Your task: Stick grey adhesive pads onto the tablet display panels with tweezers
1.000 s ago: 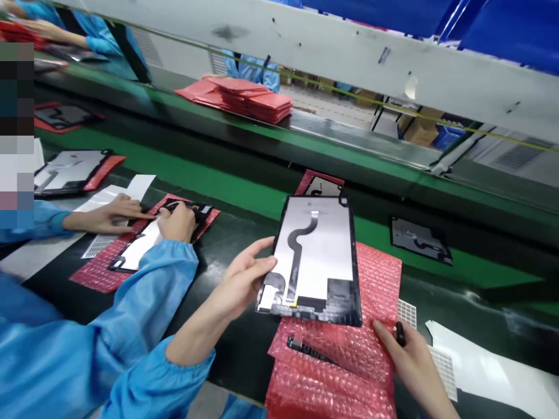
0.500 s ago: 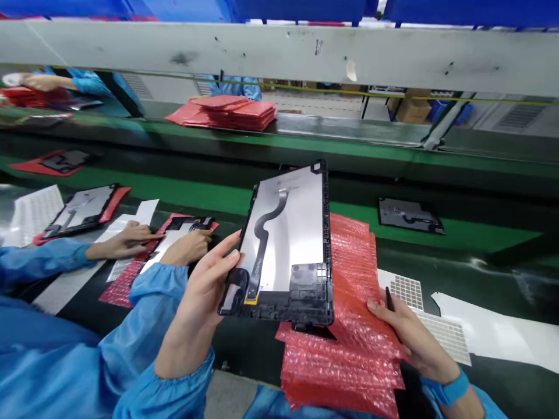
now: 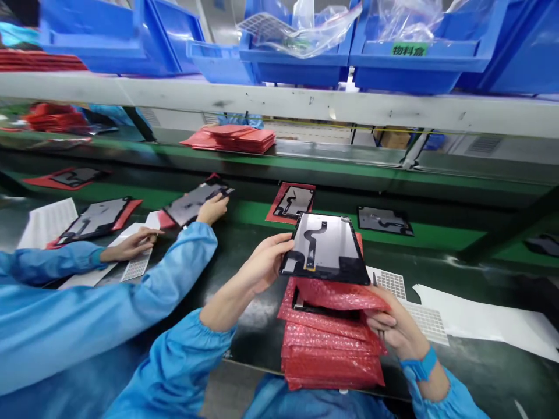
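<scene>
My left hand (image 3: 266, 262) grips the left edge of a tablet screen panel (image 3: 327, 249), back side up, with a black flex cable on its silvery back. The panel is held level over a stack of red bubble-wrap bags (image 3: 332, 337) at the bench's near edge. My right hand (image 3: 391, 326) is closed on the right side of the top bag, lifting it, and a thin black pen-like tool sits between its fingers. A dark part shows inside the opened bag.
A co-worker in blue sleeves on my left reaches a hand (image 3: 212, 209) to another panel (image 3: 196, 201) at the green conveyor (image 3: 253, 212). More panels (image 3: 384, 220) lie on the belt. White sticker sheets (image 3: 425, 320) lie right of the stack. Blue bins (image 3: 305, 58) stand on the shelf above.
The panel has been lowered from a tilted, raised pose to level over the stack. My right hand has lifted the top bag. The co-worker's hand moved to the belt.
</scene>
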A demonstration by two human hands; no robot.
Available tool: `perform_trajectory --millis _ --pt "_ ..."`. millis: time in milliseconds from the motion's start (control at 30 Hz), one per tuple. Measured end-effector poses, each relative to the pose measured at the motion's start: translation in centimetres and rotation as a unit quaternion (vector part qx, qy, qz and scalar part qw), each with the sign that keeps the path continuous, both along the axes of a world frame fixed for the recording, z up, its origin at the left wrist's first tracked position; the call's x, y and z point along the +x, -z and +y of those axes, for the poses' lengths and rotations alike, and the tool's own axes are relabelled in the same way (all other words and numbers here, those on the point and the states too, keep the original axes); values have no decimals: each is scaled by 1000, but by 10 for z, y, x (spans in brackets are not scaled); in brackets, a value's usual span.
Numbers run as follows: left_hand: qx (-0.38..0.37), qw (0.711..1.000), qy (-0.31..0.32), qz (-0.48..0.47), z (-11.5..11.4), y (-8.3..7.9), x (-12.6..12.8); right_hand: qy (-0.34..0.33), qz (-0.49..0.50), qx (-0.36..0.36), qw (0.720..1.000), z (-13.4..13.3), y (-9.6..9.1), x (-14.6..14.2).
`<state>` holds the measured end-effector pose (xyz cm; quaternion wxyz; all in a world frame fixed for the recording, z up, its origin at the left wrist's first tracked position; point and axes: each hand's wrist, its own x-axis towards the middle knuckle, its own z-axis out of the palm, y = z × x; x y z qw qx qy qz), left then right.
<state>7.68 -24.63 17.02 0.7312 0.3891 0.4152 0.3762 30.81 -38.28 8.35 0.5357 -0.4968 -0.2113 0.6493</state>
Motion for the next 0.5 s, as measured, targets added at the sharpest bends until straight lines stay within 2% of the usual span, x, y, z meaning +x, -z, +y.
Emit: perform_trajectory --millis 100,167,233,367,433,500 --pt "27 999 19 -1 6 -10 8 15 -43 0 999 -1 -1 -1" --pt "34 999 39 10 6 -9 8 26 -71 -4 997 -2 -1 -2" --pt "31 997 59 32 2 -1 5 34 -106 -3 994 -5 -1 -2" --pt "19 990 101 97 -11 29 -1 59 -206 44 976 -13 7 -1" --pt "19 983 128 131 -17 40 -5 50 -220 43 973 -18 13 3" --pt "26 973 159 165 -21 44 -11 13 -218 10 976 -24 20 12"
